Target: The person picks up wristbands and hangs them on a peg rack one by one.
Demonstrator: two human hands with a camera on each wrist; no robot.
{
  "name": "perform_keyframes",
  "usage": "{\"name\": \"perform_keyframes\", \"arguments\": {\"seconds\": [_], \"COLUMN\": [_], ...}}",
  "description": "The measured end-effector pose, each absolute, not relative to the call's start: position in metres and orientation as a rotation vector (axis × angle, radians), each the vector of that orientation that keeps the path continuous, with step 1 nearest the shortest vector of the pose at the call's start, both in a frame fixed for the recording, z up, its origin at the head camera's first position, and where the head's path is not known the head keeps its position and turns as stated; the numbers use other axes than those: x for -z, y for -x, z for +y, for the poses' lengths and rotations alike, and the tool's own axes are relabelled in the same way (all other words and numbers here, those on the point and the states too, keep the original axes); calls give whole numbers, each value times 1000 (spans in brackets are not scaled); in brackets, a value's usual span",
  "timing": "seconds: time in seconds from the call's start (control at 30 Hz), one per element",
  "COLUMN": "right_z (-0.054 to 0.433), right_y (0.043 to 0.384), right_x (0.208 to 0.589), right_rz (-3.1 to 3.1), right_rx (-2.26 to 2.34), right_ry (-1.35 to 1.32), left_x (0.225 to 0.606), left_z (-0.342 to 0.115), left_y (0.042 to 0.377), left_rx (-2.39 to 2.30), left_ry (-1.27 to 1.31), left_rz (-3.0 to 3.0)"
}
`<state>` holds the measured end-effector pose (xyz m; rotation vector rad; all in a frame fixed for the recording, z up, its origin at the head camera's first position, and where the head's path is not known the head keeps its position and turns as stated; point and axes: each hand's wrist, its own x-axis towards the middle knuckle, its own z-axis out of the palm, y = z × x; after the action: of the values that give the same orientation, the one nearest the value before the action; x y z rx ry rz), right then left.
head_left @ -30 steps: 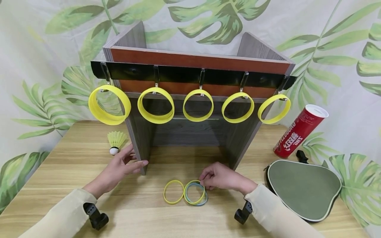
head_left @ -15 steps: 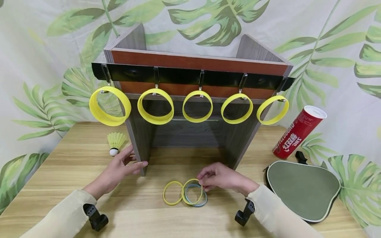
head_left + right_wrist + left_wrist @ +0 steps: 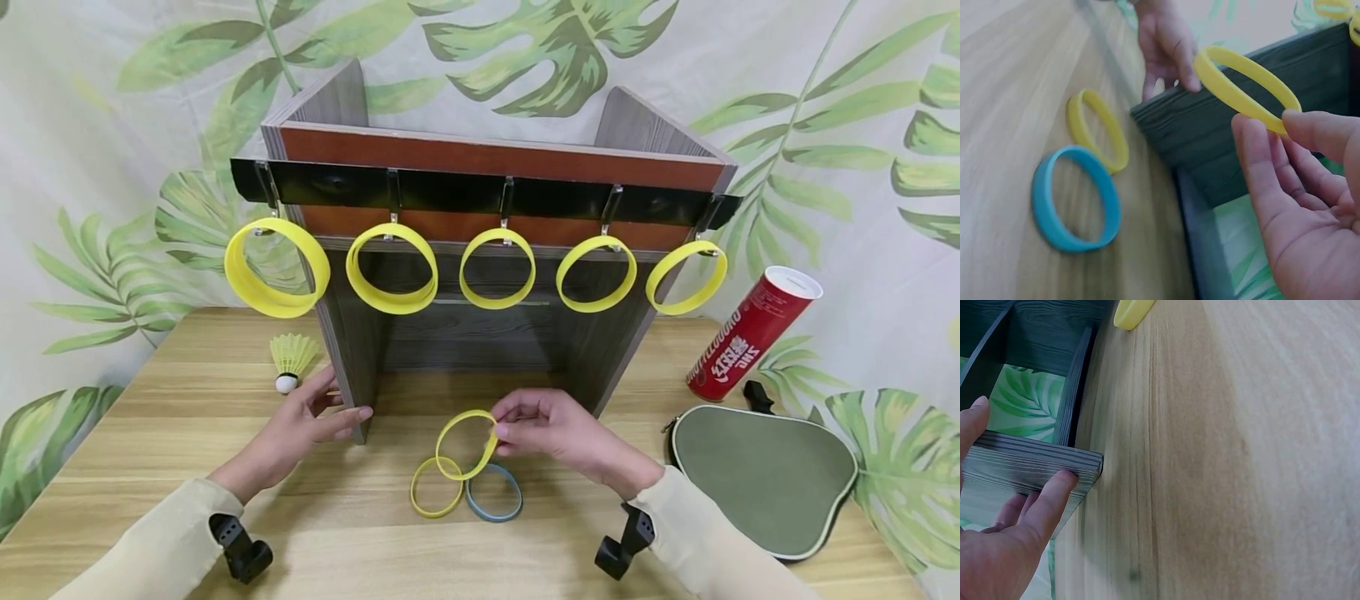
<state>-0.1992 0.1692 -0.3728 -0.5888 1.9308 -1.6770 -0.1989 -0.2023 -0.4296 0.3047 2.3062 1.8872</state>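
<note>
Up toward eleven o'clock, as the head camera sees it, a thin yellow band has moved, and the right hand has come up with it. This hand pinches the smooth hoop between thumb and fingertips, at the hoop's three o'clock. The hoop is tipped up above the counter, which has long tan wood stripes. Half a second ago it was right over the blue band; now nearly all of that round blue shape shows. At the blue one's nine o'clock lies a second yellow band, and these two have not moved.

At nine o'clock from the pinched hoop, the left hand is where it was before. It holds a side board of the grey stand, thumb on one face and fingers on the other. The stand has streaky wood lines and a red-brown front. At twelve o'clock, a shiny black bar runs across it, with five yellow rings hanging from hooks.

At eleven o'clock from the left hand sits a yellow shuttlecock with a netted skirt. At two o'clock from the right hand is a shiny red tube, and at the tube's six o'clock lies a curvy green case
</note>
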Motion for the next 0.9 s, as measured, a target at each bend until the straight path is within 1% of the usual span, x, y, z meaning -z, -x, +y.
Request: {"name": "perform_keyframes", "arguments": {"seconds": [0.23, 0.6, 0.9], "right_z": [165, 156, 160], "right_y": [189, 179, 168], "right_x": [346, 293, 254], "right_rz": [1928, 1927, 1978], "right_rx": [1803, 2009, 2129], "right_ry": [650, 732, 892], "left_x": [428, 429, 430], "left_z": [-202, -203, -203], "left_y": [197, 200, 200], "left_rx": [-1902, -1875, -1874], "left_ry": [-308, -320, -310], "left_rz": [2299, 2315, 2315]}}
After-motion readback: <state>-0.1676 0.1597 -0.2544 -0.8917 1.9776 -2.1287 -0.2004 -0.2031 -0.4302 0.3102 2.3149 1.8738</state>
